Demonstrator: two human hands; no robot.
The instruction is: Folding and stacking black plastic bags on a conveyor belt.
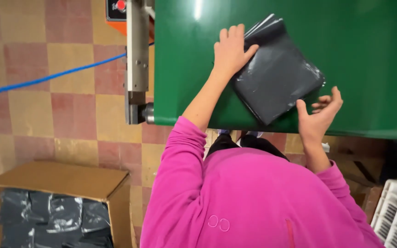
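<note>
On the green counter [368, 69], near its front edge, lies a stack of dark grey plastic bags [276, 73], turned at an angle so one corner points toward the person. Wide bare green surface stretches to the right and beyond the stack; to the left the counter ends at a metal frame post [137, 59], with checkered floor [47, 115] past it. The stack sits between the two hands. The left hand [230, 50] lies flat on the stack's upper left edge — fingers extended, thumb pressing the plastic. The right hand [320, 115] is open at the lower right corner, thumb raised, fingertips just touching the bags' edge. Below left, a cardboard box [60, 183] holds more dark bags, and a blue cable [47, 78] crosses the floor.
</note>
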